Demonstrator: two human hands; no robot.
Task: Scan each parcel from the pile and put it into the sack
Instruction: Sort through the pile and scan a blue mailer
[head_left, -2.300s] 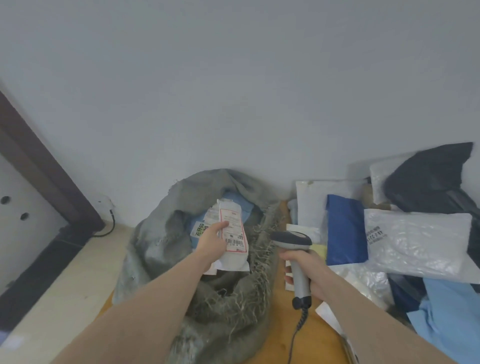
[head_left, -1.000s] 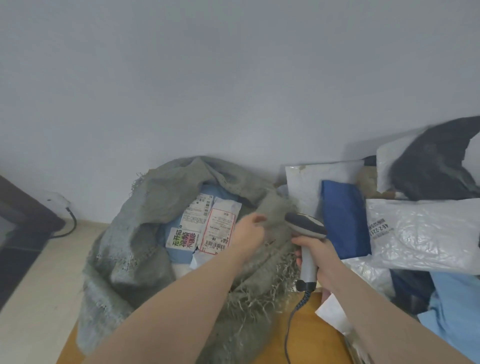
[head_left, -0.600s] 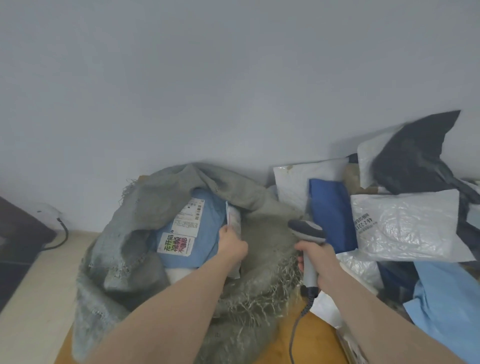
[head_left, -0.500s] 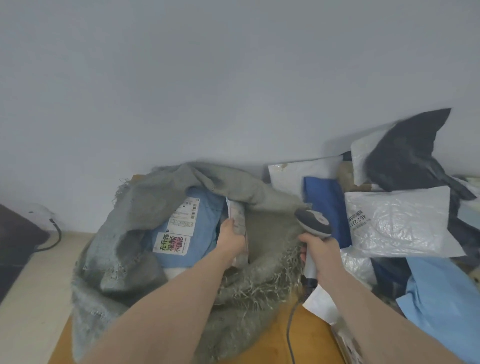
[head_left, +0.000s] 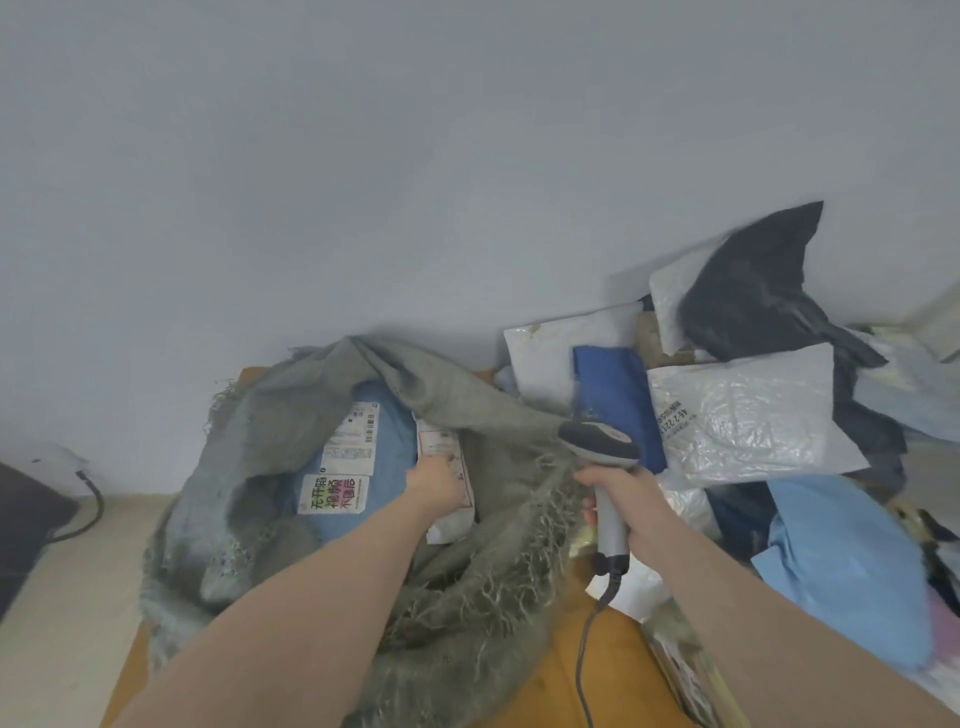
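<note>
Sacking, grey and frayed at the mouth, made up the sack (head_left: 291, 447), which slumped open on the left part of the wooden bench (head_left: 587, 670). Inside it lay a light blue parcel (head_left: 400, 452) bearing a white shipping label and a second sticker with green and pink characters. Against that parcel's right side stood a white parcel (head_left: 451, 514) with a red-edged label, tucked under the sack's folded upper edge. The left hand (head_left: 436, 480) reached into the mouth of the sack and rested on this white parcel; whether its fingers curled round the packet or only pressed it could not be told, since they were hidden behind the hand. The right hand (head_left: 621, 501) was clamped round the grip of a grey handheld scanner (head_left: 600, 449), its head pointing left toward the sack and its cable (head_left: 584, 654) trailing down over the bench's near edge. Toward the right edge of the bench the pile (head_left: 753, 415) of unscanned parcels was heaped against the wall (head_left: 415, 182): a white bubble mailer, a dark blue bag, a black bag on top, and a light blue one nearer the person.
</note>
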